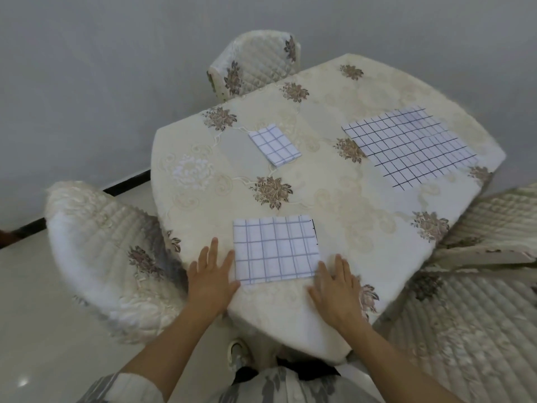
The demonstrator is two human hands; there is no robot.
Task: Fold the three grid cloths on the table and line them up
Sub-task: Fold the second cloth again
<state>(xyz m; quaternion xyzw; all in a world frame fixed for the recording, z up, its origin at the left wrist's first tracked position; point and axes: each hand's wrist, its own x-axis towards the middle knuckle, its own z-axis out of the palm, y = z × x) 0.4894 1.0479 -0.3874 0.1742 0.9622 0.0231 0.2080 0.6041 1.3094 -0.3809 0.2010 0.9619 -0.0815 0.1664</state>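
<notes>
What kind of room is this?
Likely a home dining area: a table under a floral embroidered cover, chairs in matching quilted chair covers on three sides of it, and a glossy floor below a plain wall.
</notes>
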